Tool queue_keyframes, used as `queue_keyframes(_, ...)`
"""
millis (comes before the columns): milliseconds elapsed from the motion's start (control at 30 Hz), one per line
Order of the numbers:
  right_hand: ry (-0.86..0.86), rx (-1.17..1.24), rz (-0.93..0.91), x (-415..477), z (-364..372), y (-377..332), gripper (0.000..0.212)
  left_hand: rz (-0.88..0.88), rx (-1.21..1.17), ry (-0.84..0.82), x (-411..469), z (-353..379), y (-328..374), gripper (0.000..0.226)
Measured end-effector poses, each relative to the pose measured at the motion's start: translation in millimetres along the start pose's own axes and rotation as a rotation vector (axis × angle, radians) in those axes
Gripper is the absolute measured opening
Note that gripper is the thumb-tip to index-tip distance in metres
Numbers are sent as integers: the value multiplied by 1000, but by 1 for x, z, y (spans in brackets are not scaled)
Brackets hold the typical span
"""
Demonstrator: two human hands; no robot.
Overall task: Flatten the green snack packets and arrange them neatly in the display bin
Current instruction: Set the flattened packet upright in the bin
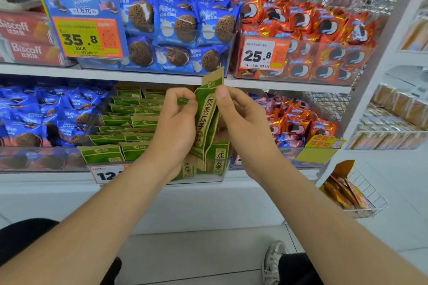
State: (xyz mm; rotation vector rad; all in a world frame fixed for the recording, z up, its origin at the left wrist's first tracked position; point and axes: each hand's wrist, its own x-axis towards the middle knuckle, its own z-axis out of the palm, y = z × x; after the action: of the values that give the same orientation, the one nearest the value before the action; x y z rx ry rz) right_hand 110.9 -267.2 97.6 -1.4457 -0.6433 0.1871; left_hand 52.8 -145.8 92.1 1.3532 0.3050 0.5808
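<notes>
While the left hand [178, 120] and right hand [240, 122] meet in front of the lower shelf [41, 179], they hold one green packet [208, 109] upright between them. The packet leans a little to the right and its tan top edge reaches up to the front of the upper shelf [69, 71]. The left hand pinches the packet's left edge, fingers curled and thumb on the front. The right hand grips the right edge near the top, with its thumb pressed on the front and its fingers behind. The packet's lower end hangs just above the front right corner of the clear bin [223, 169].

Inside the bin, the binned packets [129, 122] stand in rows on the left side, tan tops up and overlapping front to back. A few more stand at the front right, under the hands. A white price tag [106, 174] is fixed to the bin's front left.

Blue packets [34, 113] fill the bin to the left and orange packets [298, 122] the one to the right. On the upper shelf sit blue biscuit packs [180, 28], orange packs [312, 28] and red Biscoff boxes [25, 37]. A wire basket [361, 194] hangs low at the right.
</notes>
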Motion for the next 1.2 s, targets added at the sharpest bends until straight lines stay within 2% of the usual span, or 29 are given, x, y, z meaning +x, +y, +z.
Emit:
queue_keyframes(67,-26,145,130,-4,0,4,36,-25,-7,-29,-2,3,-1,20)
queue_keyframes(167,-11,233,200,-8,0,8,38,-21,68,-101,-7,7,-3,38)
queue_keyframes(233,42,198,192,-10,-1,7,34,-25,71,-134,-12,7,-3,43)
queue_keyframes(333,129,-12,121,-9,-3,5,27,-28,101,-159,-20,4,-3,49)
queue_keyframes(467,168,-184,63,-11,-1,7,40,18,200,-204,-26,2,-5,31)
queue_keyframes(567,143,-258,77,-15,0,8,40,37,265,-223,-27,-2,-7,32)
queue_keyframes(800,101,40,142,-25,0,9,45,-20,261,-313,-23,-14,-5,23)
queue_keyframes(1000,156,-135,-10,-22,-6,12,37,5,211,-248,-19,-9,-7,24)
queue_keyframes(1100,106,-114,68,-23,-7,12,24,36,148,-129,-15,-4,-9,27)
queue_keyframes(1200,34,-87,213,-24,-7,17,24,13,59,-55,-11,-2,-9,36)
